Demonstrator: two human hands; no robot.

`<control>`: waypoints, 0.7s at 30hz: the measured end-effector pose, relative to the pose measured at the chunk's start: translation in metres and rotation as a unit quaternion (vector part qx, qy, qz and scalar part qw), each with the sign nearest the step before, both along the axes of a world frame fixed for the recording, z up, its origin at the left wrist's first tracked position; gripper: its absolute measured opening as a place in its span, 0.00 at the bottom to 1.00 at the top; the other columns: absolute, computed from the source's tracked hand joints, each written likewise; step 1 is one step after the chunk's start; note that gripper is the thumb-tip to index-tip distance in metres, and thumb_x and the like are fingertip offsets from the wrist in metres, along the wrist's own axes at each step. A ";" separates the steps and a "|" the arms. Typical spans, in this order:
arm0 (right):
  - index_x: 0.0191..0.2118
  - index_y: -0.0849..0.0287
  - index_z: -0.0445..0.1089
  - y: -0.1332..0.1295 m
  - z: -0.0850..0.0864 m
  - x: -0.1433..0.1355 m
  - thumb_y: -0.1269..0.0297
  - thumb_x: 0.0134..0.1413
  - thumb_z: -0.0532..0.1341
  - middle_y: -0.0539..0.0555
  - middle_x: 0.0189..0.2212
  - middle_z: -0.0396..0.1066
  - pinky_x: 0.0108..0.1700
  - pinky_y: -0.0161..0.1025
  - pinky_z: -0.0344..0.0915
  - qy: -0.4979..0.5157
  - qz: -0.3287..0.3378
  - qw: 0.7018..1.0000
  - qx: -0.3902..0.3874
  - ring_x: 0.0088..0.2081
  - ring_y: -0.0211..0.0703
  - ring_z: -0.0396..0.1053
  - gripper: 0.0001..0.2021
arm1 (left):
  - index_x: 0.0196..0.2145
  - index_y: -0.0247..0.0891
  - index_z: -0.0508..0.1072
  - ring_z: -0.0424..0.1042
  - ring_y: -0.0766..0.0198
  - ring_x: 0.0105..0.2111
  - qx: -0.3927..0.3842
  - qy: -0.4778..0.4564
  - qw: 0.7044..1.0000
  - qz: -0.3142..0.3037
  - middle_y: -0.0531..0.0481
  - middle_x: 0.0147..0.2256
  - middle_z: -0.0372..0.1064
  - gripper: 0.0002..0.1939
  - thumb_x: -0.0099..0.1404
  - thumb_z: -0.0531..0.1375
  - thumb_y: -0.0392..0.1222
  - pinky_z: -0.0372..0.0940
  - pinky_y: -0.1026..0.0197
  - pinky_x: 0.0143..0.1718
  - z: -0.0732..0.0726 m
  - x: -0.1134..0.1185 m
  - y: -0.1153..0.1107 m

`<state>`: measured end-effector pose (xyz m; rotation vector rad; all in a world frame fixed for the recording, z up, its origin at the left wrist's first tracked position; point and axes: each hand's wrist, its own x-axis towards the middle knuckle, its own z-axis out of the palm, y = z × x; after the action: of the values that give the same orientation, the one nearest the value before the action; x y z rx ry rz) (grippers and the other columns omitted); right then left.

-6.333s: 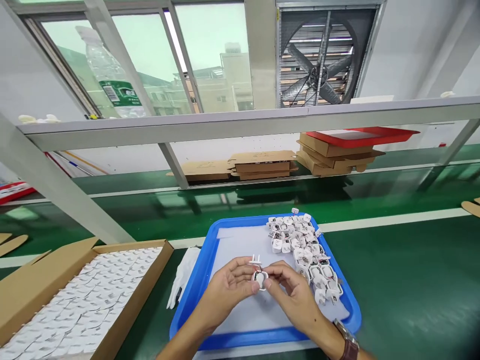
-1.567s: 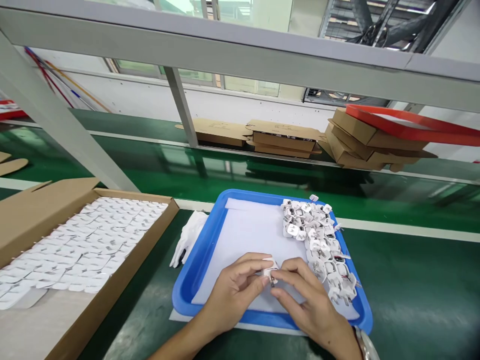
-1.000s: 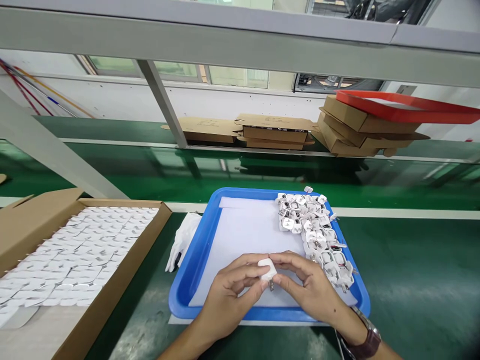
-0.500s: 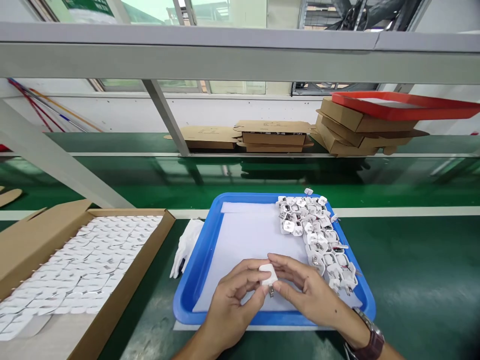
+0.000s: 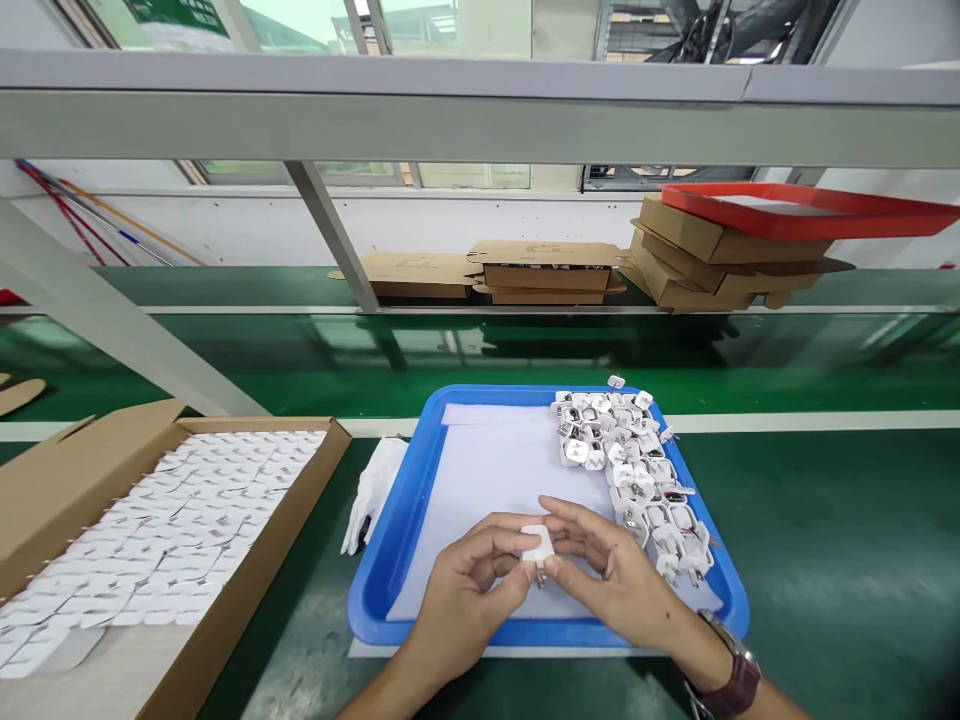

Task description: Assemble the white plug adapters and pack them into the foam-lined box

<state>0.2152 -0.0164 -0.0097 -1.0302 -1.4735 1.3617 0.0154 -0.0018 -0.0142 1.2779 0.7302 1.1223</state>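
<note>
Over blue tray (image 5: 390, 560), both hands (image 5: 465, 590) pinching boxy (glossy) white plug (image 5: 537, 545)

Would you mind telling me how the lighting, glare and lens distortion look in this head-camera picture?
Head view: light is even and bright, with daylight from the windows behind; the green belt shows glossy reflections of the cardboard boxes; wide-angle bending curves the frame edges; the white plug part held by the left hand and right hand is sharp enough, with its fine detail small.

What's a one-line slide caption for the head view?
Both hands, left hand and right hand, pinch a white plug adapter over a blue tray.
</note>
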 end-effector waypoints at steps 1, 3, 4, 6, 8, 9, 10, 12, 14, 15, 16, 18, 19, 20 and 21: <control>0.67 0.52 0.64 0.001 0.000 0.001 0.51 0.64 0.66 0.58 0.55 0.75 0.63 0.54 0.71 0.002 -0.001 1.000 -0.011 0.56 0.49 0.75 0.29 | 0.41 0.41 0.84 0.79 0.53 0.48 -0.013 -0.003 1.000 -0.005 0.42 0.49 0.78 0.06 0.66 0.68 0.40 0.77 0.60 0.46 0.003 -0.001 0.001; 0.66 0.53 0.64 0.002 0.000 0.002 0.49 0.63 0.66 0.59 0.56 0.75 0.62 0.55 0.71 0.007 0.004 0.999 -0.036 0.56 0.51 0.75 0.30 | 0.41 0.41 0.84 0.78 0.52 0.50 -0.052 0.006 0.998 -0.017 0.42 0.50 0.78 0.07 0.65 0.69 0.40 0.76 0.58 0.49 0.010 -0.003 0.004; 0.66 0.53 0.65 0.002 0.001 0.002 0.49 0.63 0.67 0.59 0.56 0.75 0.62 0.55 0.71 0.010 0.008 0.999 -0.049 0.57 0.51 0.74 0.30 | 0.42 0.40 0.84 0.78 0.52 0.50 -0.073 0.014 0.997 -0.023 0.42 0.51 0.78 0.07 0.65 0.69 0.40 0.75 0.57 0.50 0.014 -0.004 0.005; 0.65 0.53 0.65 0.003 0.004 0.003 0.48 0.62 0.67 0.59 0.56 0.75 0.62 0.53 0.70 0.015 0.013 0.997 -0.071 0.58 0.52 0.73 0.30 | 0.45 0.39 0.83 0.78 0.52 0.48 -0.110 0.022 0.993 -0.034 0.42 0.50 0.79 0.10 0.67 0.68 0.42 0.75 0.55 0.50 0.020 -0.007 0.007; 0.65 0.53 0.66 0.004 0.007 0.004 0.48 0.63 0.66 0.58 0.57 0.75 0.64 0.52 0.68 0.011 0.009 0.996 -0.085 0.60 0.51 0.72 0.29 | 0.50 0.39 0.81 0.78 0.53 0.47 -0.132 0.012 0.989 -0.057 0.42 0.48 0.80 0.14 0.67 0.67 0.44 0.74 0.54 0.51 0.022 -0.009 0.007; 0.64 0.53 0.66 0.004 0.008 0.004 0.47 0.64 0.65 0.58 0.57 0.75 0.64 0.52 0.67 0.007 0.004 0.996 -0.089 0.60 0.52 0.72 0.28 | 0.52 0.39 0.80 0.78 0.53 0.47 -0.138 0.002 0.988 -0.068 0.42 0.48 0.80 0.17 0.67 0.68 0.44 0.73 0.54 0.52 0.021 -0.010 0.007; 0.64 0.53 0.66 0.005 0.009 0.003 0.47 0.65 0.64 0.58 0.57 0.75 0.64 0.52 0.67 0.003 -0.002 0.996 -0.090 0.60 0.52 0.72 0.27 | 0.54 0.39 0.79 0.77 0.54 0.47 -0.143 -0.006 0.986 -0.080 0.42 0.48 0.79 0.19 0.65 0.69 0.44 0.72 0.55 0.52 0.019 -0.010 0.007; 0.63 0.53 0.67 0.006 0.009 0.002 0.47 0.65 0.63 0.58 0.57 0.76 0.65 0.53 0.66 -0.005 -0.008 0.996 -0.090 0.59 0.52 0.72 0.26 | 0.56 0.40 0.76 0.77 0.56 0.46 -0.147 -0.009 0.985 -0.088 0.43 0.47 0.79 0.26 0.61 0.72 0.42 0.72 0.56 0.51 0.012 -0.009 0.008; 0.62 0.53 0.68 0.007 0.008 0.001 0.47 0.66 0.62 0.58 0.57 0.76 0.64 0.52 0.67 -0.011 -0.008 0.996 -0.085 0.59 0.52 0.73 0.25 | 0.54 0.41 0.76 0.77 0.57 0.45 -0.125 0.005 0.990 -0.059 0.44 0.48 0.76 0.27 0.57 0.74 0.39 0.73 0.57 0.48 0.003 -0.006 0.008; 0.62 0.53 0.68 0.007 0.007 0.001 0.46 0.66 0.62 0.58 0.56 0.76 0.64 0.51 0.67 -0.016 -0.009 0.996 -0.082 0.58 0.52 0.73 0.25 | 0.52 0.41 0.77 0.77 0.57 0.45 -0.101 0.014 0.994 -0.036 0.44 0.49 0.74 0.25 0.57 0.73 0.37 0.73 0.58 0.48 -0.001 -0.003 0.008; 0.62 0.53 0.69 0.007 0.006 0.000 0.45 0.65 0.62 0.58 0.56 0.77 0.63 0.51 0.69 -0.022 -0.014 0.997 -0.076 0.57 0.53 0.74 0.26 | 0.50 0.40 0.77 0.77 0.56 0.46 -0.072 0.021 0.997 -0.012 0.44 0.49 0.71 0.23 0.57 0.72 0.35 0.73 0.57 0.47 -0.003 0.000 0.008; 0.60 0.54 0.71 0.004 0.002 0.001 0.43 0.63 0.63 0.60 0.55 0.77 0.60 0.49 0.72 -0.040 -0.035 0.996 -0.064 0.55 0.54 0.76 0.27 | 0.47 0.38 0.77 0.77 0.56 0.46 -0.025 0.030 0.999 0.020 0.44 0.49 0.67 0.20 0.56 0.71 0.34 0.74 0.57 0.46 -0.004 0.004 0.007; 0.59 0.55 0.72 0.003 -0.001 0.003 0.42 0.62 0.63 0.60 0.55 0.78 0.59 0.49 0.73 -0.053 -0.048 0.996 -0.061 0.54 0.55 0.77 0.27 | 0.47 0.37 0.77 0.77 0.56 0.44 -0.009 0.034 0.999 0.031 0.44 0.47 0.67 0.20 0.56 0.70 0.35 0.75 0.57 0.45 -0.002 0.004 0.006; 0.58 0.54 0.73 0.003 -0.005 0.006 0.41 0.60 0.64 0.61 0.55 0.78 0.58 0.47 0.74 -0.066 -0.062 0.994 -0.063 0.54 0.56 0.78 0.28 | 0.47 0.37 0.76 0.77 0.57 0.43 0.005 0.043 0.998 0.041 0.44 0.45 0.68 0.20 0.56 0.70 0.35 0.75 0.57 0.44 0.002 0.004 0.006; 0.58 0.54 0.73 0.004 -0.010 0.009 0.40 0.59 0.64 0.60 0.55 0.78 0.58 0.46 0.74 -0.080 -0.069 0.992 -0.070 0.54 0.57 0.78 0.29 | 0.48 0.36 0.77 0.77 0.57 0.42 0.024 0.061 0.996 0.055 0.43 0.45 0.70 0.21 0.55 0.69 0.35 0.75 0.57 0.44 0.008 0.001 0.005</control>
<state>0.2244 -0.0126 -0.0198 -1.3327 -1.4079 1.3225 0.0162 0.0032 -0.0061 1.3703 0.8790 1.1639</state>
